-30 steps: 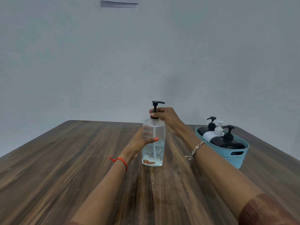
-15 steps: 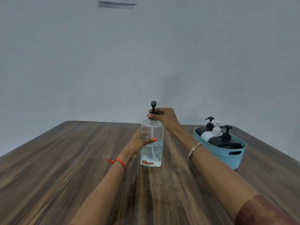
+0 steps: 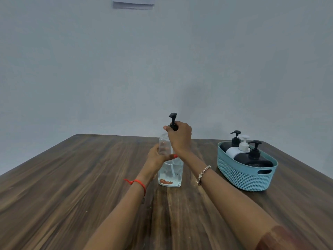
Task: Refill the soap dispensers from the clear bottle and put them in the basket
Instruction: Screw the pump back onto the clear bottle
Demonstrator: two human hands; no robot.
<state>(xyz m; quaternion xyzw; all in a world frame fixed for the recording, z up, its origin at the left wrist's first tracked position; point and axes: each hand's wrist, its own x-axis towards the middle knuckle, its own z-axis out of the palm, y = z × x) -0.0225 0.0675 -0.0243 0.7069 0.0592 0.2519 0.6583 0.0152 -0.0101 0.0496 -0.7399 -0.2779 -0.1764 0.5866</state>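
Note:
A clear bottle [image 3: 170,173] with a little liquid in its lower part stands upright on the wooden table [image 3: 72,186]. My left hand [image 3: 156,158] grips its body from the left. My right hand [image 3: 179,137] curls round the collar of the black pump [image 3: 173,120] on top of the bottle. At the right sits a light blue basket [image 3: 243,175] holding two black dispensers [image 3: 255,159] [image 3: 235,139] and a white dispenser [image 3: 237,150].
A grey wall rises just behind the table's far edge. A pale fixture [image 3: 133,3] hangs high on that wall. Bare tabletop stretches to the left and in front of the bottle.
The pump head has turned from pointing right to pointing towards the camera's left. My right hand has shifted round the collar, now covering the bottle's neck. The bottle stays in place.

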